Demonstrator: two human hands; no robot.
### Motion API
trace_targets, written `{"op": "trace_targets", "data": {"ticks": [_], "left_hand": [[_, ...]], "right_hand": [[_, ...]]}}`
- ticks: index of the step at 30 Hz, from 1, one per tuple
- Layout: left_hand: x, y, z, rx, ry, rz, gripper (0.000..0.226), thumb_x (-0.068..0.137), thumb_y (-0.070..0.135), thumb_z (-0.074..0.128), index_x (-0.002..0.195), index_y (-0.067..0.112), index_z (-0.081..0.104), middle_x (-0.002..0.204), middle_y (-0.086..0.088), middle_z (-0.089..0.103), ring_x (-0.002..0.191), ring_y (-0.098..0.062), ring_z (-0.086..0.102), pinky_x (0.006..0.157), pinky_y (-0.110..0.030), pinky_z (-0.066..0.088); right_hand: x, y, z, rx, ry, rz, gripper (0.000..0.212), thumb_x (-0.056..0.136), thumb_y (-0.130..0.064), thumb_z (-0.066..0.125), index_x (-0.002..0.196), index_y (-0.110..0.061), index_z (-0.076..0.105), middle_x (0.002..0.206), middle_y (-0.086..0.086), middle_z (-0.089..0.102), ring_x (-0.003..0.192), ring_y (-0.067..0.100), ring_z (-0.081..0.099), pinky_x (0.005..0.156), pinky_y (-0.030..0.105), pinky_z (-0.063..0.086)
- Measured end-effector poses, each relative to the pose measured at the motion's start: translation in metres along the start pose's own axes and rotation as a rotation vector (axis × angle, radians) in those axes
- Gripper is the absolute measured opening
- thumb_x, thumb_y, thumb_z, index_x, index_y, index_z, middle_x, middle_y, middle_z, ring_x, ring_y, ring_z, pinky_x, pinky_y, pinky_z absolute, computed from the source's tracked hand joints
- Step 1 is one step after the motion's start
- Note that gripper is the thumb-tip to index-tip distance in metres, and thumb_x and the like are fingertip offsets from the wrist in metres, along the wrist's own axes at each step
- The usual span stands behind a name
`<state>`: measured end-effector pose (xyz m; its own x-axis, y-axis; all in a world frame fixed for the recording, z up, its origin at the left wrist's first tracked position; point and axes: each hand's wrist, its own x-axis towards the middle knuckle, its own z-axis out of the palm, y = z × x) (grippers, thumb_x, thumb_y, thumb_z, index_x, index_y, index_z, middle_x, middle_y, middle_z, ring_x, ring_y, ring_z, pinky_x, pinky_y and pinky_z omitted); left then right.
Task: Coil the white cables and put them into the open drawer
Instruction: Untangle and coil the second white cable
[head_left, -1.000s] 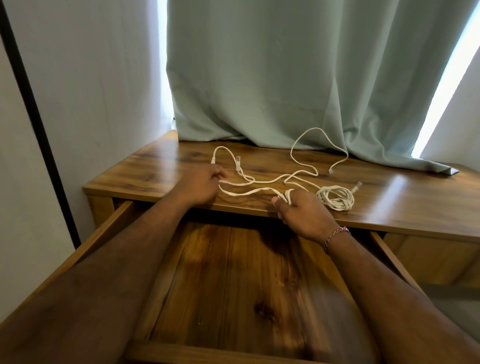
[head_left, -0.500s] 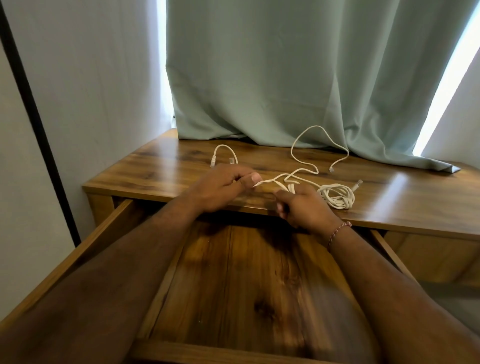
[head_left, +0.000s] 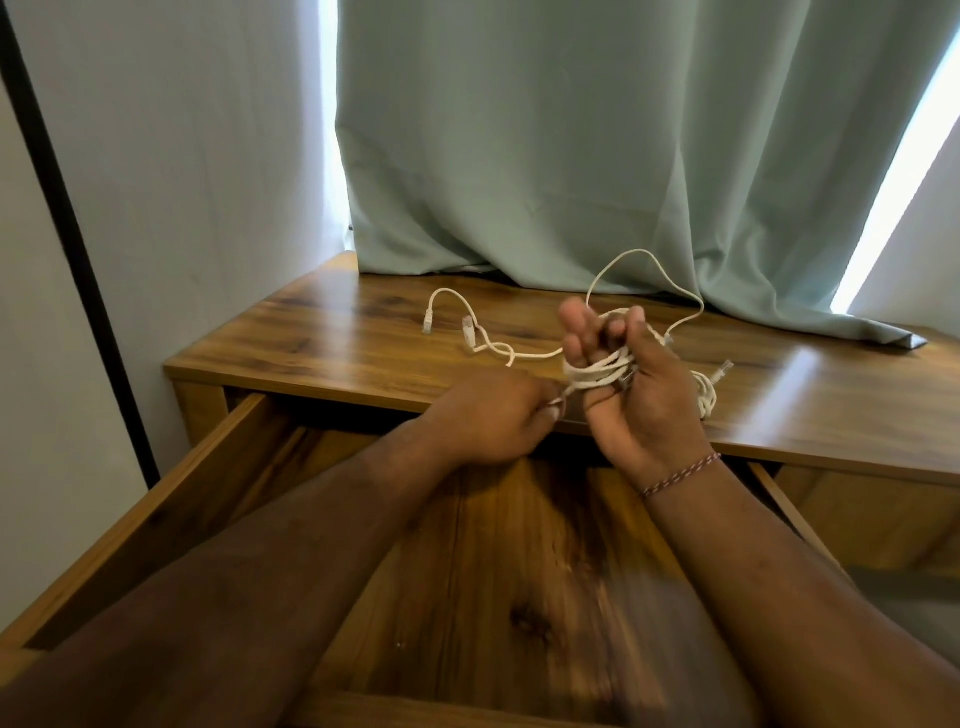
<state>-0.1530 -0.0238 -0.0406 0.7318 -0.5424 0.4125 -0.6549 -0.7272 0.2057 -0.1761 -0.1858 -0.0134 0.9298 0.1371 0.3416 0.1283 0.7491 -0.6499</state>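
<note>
Loops of thin white cable (head_left: 597, 371) wrap across your raised right hand (head_left: 631, 395), palm toward you, fingers (head_left: 574, 325) curled over the turns. Your left hand (head_left: 493, 421) pinches the same cable just beside it. From there the loose length trails over the wooden desk top (head_left: 337, 332), ending in clear plugs. A second coiled white bundle (head_left: 706, 397) lies behind your right hand. The open wooden drawer (head_left: 171, 499) sits below your forearms.

Your right hand (head_left: 636, 395) hides most of the coiled cable (head_left: 707, 399) behind it. Both forearms and the drawer (head_left: 218, 478) front run off the bottom edge, blurred.
</note>
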Motion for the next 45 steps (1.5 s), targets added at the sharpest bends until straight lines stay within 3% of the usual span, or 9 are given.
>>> {"op": "trace_targets", "data": {"ticks": [4,8,10,15,24,31,35,41,45], "left_hand": [[0.000,0.006,0.003,0.099,0.011,0.051,0.015,0.094,0.031,0.052,0.107,0.030,0.059,0.091,0.008,0.067,0.088,-0.014,0.062,0.091,-0.043,0.042],[0.004,0.012,-0.001,0.279,0.114,0.092,0.018,0.093,0.033,0.052,0.104,0.025,0.064,0.091,0.004,0.064,0.092,-0.019,0.062,0.094,-0.046,0.040],[0.005,0.009,-0.007,0.264,0.124,0.090,0.021,0.095,0.030,0.054,0.103,0.020,0.070,0.097,-0.001,0.066,0.096,-0.021,0.060,0.087,-0.042,0.046],[0.000,-0.007,-0.007,0.083,0.124,0.126,0.018,0.089,0.020,0.063,0.099,0.015,0.077,0.106,-0.004,0.062,0.103,-0.022,0.055,0.087,-0.047,0.052],[-0.004,-0.046,-0.031,0.044,0.530,-0.140,0.004,0.089,0.029,0.069,0.092,0.027,0.072,0.093,0.008,0.066,0.090,-0.012,0.059,0.080,-0.040,0.054],[-0.012,-0.074,-0.016,-0.206,0.291,-0.330,0.022,0.099,0.027,0.061,0.120,0.033,0.066,0.104,0.011,0.069,0.094,-0.008,0.063,0.086,-0.041,0.057],[-0.014,-0.077,-0.021,-0.176,0.214,-0.321,0.030,0.096,0.037,0.067,0.125,0.038,0.062,0.104,0.009,0.066,0.093,-0.009,0.062,0.084,-0.041,0.057],[-0.016,-0.076,-0.024,-0.362,0.168,-0.270,0.077,0.095,0.019,0.064,0.159,0.038,0.026,0.128,0.010,0.059,0.083,-0.007,0.063,0.079,-0.028,0.053],[-0.013,-0.081,-0.022,-0.214,0.087,-0.305,0.060,0.102,0.018,0.050,0.158,0.032,0.033,0.139,0.003,0.057,0.115,-0.016,0.057,0.093,-0.033,0.045]], "right_hand": [[0.010,0.000,-0.014,-0.423,0.153,-0.264,0.025,0.107,-0.012,0.050,0.099,0.001,0.070,0.119,0.019,0.074,0.113,0.025,0.073,0.098,0.039,0.057],[0.007,0.002,-0.022,-1.558,0.047,-0.419,0.028,0.106,-0.028,0.054,0.107,-0.010,0.076,0.100,0.000,0.074,0.097,0.014,0.069,0.082,0.026,0.048],[0.006,0.005,-0.019,-1.754,0.004,-0.398,0.030,0.106,-0.029,0.053,0.103,-0.005,0.070,0.096,0.010,0.071,0.094,0.026,0.066,0.073,0.022,0.036],[0.003,-0.002,-0.005,-1.798,-0.059,-0.276,0.033,0.107,-0.031,0.051,0.076,-0.020,0.049,0.075,-0.001,0.053,0.070,0.017,0.050,0.064,0.031,0.028],[-0.001,-0.010,-0.019,-1.815,-0.386,0.036,0.038,0.104,-0.038,0.056,0.078,-0.018,0.074,0.065,-0.007,0.067,0.066,0.004,0.063,0.067,0.026,0.046],[0.001,-0.003,-0.015,-1.716,-0.367,0.084,0.037,0.104,-0.042,0.057,0.082,-0.018,0.074,0.071,-0.005,0.071,0.060,-0.001,0.061,0.063,0.020,0.044],[-0.002,-0.002,-0.010,-2.002,-0.530,0.160,0.027,0.096,-0.047,0.067,0.085,-0.023,0.061,0.082,-0.005,0.062,0.074,0.009,0.057,0.062,0.025,0.040],[0.001,-0.002,-0.016,-1.976,-0.234,0.009,0.034,0.103,-0.044,0.056,0.076,-0.023,0.050,0.075,-0.003,0.054,0.070,0.012,0.051,0.057,0.025,0.032],[0.003,-0.004,-0.017,-1.958,-0.141,-0.045,0.041,0.102,-0.042,0.057,0.070,-0.021,0.045,0.069,-0.002,0.050,0.066,0.015,0.048,0.054,0.026,0.028]]}}
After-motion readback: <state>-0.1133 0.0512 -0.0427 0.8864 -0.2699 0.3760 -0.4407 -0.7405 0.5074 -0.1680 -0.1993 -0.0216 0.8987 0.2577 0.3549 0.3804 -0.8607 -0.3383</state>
